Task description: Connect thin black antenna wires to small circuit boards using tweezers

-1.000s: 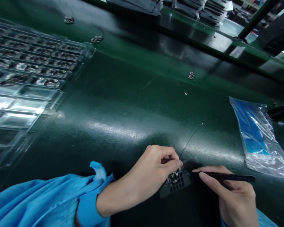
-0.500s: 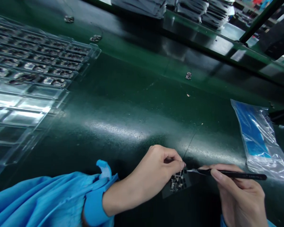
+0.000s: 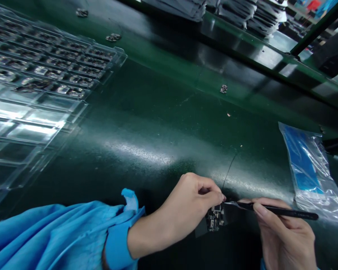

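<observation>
My left hand [image 3: 183,212] is pinched closed at the upper edge of a small circuit board [image 3: 215,218] with metallic parts on it. A thin dark wire [image 3: 230,169] runs up and away from these fingertips. The fingers hide the exact spot they grip. In my right hand [image 3: 287,225] lies a pair of black tweezers [image 3: 284,211], held between thumb and fingers. Its pale tips meet the left fingertips at the board's top corner; whether they grip anything is too small to tell. Beneath the board shows a dark, thin sheet [image 3: 202,228].
Clear plastic trays [image 3: 86,104] at the left hold rows of small boards. Loose small boards [image 3: 224,89] lie toward the back of the green table [image 3: 157,101]. A clear bag with blue contents [image 3: 307,168] rests at the right. Stacked grey sheets [image 3: 233,13] sit on a shelf behind.
The whole view has shifted slightly. Both hands keep their grips near the board, and the tweezer tips stay at the left fingertips. The wire's outline looks slightly more curved.
</observation>
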Available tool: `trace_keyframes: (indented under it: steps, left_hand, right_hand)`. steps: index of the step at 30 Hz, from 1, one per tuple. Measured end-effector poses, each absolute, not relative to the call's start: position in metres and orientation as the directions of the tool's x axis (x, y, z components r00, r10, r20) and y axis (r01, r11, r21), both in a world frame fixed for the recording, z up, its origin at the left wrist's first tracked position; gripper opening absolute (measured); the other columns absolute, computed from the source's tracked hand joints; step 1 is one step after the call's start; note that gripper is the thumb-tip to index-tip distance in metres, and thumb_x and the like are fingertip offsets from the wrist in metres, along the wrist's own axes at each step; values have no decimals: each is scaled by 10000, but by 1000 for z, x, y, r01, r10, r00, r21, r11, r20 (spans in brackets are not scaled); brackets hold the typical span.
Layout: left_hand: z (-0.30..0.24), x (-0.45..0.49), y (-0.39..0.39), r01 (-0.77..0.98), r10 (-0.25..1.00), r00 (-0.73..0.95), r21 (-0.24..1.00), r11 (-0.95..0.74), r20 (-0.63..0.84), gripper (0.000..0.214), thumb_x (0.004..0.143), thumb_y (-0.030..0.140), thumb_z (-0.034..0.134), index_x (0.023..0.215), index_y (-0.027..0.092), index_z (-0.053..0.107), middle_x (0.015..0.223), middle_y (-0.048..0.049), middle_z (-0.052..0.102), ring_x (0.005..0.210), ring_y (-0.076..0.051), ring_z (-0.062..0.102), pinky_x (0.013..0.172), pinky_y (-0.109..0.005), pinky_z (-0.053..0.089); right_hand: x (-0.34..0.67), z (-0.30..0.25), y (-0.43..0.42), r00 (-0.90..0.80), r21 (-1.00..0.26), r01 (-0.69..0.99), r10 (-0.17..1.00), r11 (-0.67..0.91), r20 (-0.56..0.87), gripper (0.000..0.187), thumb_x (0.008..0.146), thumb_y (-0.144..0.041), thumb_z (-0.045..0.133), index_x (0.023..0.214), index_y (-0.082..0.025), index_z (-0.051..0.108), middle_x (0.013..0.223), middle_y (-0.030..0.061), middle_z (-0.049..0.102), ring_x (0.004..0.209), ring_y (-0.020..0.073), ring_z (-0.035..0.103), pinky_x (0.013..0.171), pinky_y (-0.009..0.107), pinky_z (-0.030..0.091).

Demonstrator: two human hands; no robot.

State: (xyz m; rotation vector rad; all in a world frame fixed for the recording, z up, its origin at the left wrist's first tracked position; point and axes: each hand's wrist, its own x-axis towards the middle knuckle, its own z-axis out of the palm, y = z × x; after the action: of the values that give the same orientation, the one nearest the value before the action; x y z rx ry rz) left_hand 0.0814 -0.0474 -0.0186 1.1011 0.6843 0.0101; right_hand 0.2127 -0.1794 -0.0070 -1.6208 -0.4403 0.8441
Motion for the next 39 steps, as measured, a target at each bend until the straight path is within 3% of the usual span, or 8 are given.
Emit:
trace_keyframes:
  steps: [32,36,39]
  left_hand:
    - [-17,81,-45,328,328,794,815,478,-512,198,782,242,528,685,105,633,792,-59,657,810,-208,604,707,-276,446]
    - [-18,82,-45,335,327,791,813,475,-517,189,781,234,531,699,105,643,788,-53,658,791,-200,607,680,-262,445]
    - [-20,82,-47,329,329,792,814,480,-514,200,784,249,529,702,108,645,785,-48,659,774,-194,607,653,-253,436]
  right_hand:
    - [212,-5,-176,649,-982,-25,744,-188,-159,56,725,-167,686,743,-198,729,732,70,684,704,229,666,663,227,573]
    - [211,-8,-179,677,-986,82,734,-145,-51,78,708,-141,693,744,-203,722,744,45,688,705,211,667,649,205,576]
    - [206,-10,-181,669,-957,261,739,-127,85,122,702,-104,685,770,-203,707,781,24,690,723,183,665,698,203,569]
